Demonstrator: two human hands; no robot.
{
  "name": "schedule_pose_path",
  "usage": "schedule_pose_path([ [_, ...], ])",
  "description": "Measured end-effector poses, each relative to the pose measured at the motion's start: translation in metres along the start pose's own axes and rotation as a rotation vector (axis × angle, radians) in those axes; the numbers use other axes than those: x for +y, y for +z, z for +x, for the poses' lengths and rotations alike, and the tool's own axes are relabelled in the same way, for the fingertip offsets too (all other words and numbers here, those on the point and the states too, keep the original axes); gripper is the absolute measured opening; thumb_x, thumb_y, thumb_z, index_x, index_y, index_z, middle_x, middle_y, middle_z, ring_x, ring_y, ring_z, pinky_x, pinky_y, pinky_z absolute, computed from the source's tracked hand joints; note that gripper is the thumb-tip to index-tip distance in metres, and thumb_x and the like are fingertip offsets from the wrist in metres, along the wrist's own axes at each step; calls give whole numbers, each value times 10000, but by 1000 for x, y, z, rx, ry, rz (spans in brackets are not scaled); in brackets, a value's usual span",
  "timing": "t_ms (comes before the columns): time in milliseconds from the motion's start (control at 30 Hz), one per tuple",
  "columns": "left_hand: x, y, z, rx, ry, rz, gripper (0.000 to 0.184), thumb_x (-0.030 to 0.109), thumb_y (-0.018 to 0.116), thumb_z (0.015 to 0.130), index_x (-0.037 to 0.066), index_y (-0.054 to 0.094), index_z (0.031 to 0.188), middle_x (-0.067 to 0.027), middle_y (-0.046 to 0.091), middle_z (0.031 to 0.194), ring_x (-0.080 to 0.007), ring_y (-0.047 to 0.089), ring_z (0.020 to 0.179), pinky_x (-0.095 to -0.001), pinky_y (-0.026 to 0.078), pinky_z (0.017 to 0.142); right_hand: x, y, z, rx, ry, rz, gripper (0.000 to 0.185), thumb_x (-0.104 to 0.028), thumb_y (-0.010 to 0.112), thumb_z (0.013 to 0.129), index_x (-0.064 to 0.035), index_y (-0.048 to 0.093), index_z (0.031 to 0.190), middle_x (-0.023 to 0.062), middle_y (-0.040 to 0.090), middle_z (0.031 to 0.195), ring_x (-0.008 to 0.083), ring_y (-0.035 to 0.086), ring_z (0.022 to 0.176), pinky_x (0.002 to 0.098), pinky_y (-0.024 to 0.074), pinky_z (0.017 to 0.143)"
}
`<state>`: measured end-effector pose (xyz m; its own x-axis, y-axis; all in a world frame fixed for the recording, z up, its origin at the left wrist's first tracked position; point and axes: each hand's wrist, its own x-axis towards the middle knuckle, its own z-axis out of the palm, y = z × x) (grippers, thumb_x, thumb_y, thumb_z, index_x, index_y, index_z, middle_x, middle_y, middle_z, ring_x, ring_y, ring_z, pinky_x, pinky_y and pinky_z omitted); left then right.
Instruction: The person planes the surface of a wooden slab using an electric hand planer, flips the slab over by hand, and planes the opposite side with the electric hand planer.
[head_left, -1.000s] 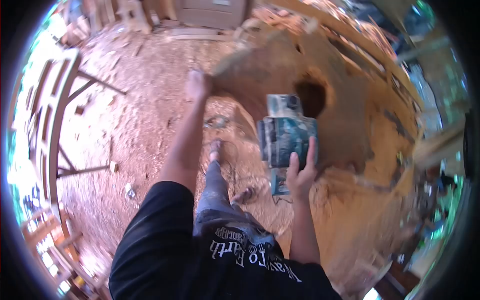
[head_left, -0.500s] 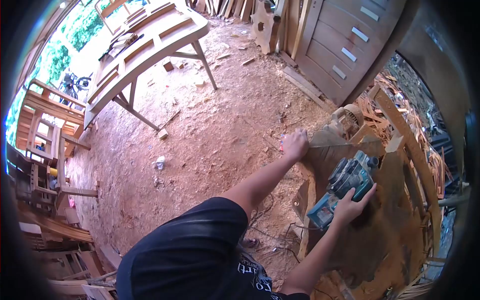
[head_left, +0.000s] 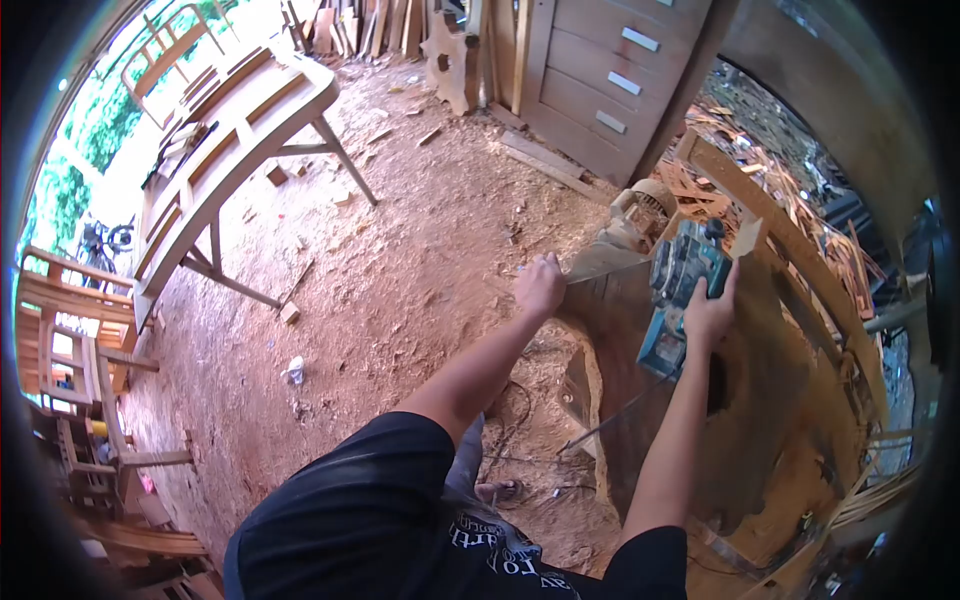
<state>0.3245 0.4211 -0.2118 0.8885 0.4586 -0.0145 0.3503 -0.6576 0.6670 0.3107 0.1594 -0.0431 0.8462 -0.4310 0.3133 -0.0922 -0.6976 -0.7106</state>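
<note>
My right hand [head_left: 710, 312] is wrapped around the handle of a teal belt sander [head_left: 665, 345], which sits on a broad dark-brown wooden slab [head_left: 640, 430] near its far end. The sander's underside is hidden. A dark hole [head_left: 717, 385] shows in the slab beside my right forearm. My left hand [head_left: 541, 287] is closed at the slab's far left corner; a small bluish bit shows by its fingers, too small to name. A cord runs from the sander's rear toward the slab's left edge.
A dusty motor-like machine [head_left: 635, 215] stands just beyond the slab. A curved wooden frame [head_left: 820, 270] borders its right side. Shavings and offcuts cover the ground [head_left: 400, 270]. A long wooden frame on legs [head_left: 240, 170] stands at far left, and a panelled door [head_left: 590, 90] leans at the back.
My right hand has pushed the sander forward along the slab, toward its far end. The view has shifted, and my left hand stays by the far left corner.
</note>
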Motion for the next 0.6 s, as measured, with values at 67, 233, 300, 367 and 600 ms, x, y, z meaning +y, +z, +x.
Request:
schedule_pose_path([
  [67, -1, 0, 3, -9, 51, 32, 530, 409, 314, 1036, 3, 654, 1027, -271, 694, 1036, -455, 659, 996, -548, 492, 889, 27, 20, 24, 29, -106, 61, 764, -143, 693, 869, -217, 356, 1551, 213, 567, 1405, 381, 600, 1223, 444, 486, 1001],
  [233, 8, -24, -2, -64, 116, 63, 406, 343, 345, 1012, 60, 626, 1088, -251, 675, 1112, -458, 650, 1029, -556, 502, 897, 35, 8, 15, -97, -109, 265, 723, -118, 673, 914, -175, 349, 1559, 159, 653, 1198, 182, 620, 573, 349, 548, 557],
  [300, 22, -37, -6, -87, 82, 152, 393, 354, 356, 1018, 83, 632, 1083, -235, 673, 1117, -434, 657, 1034, -550, 516, 881, 45, 6, -20, 37, -233, 145, 692, -140, 648, 941, -128, 339, 1560, 191, 608, 1304, 236, 657, 812, 356, 553, 737],
  [367, 34, -45, -10, -73, -101, 91, 461, 413, 330, 1032, 90, 648, 1116, -218, 685, 1121, -426, 659, 1056, -532, 515, 914, 32, -17, -73, 154, -393, 67, 670, -157, 622, 963, -87, 328, 1561, 221, 549, 1412, 299, 642, 1120, 375, 512, 964],
  [600, 37, -45, -13, -51, -129, 90, 551, 427, 292, 1044, 2, 616, 1177, -267, 695, 1108, -434, 658, 1071, -530, 492, 936, 15, -147, -310, -149, 39, 218, 689, -118, 604, 958, 9, 279, 1552, 253, 469, 1461, 277, 600, 1152, 345, 518, 910],
])
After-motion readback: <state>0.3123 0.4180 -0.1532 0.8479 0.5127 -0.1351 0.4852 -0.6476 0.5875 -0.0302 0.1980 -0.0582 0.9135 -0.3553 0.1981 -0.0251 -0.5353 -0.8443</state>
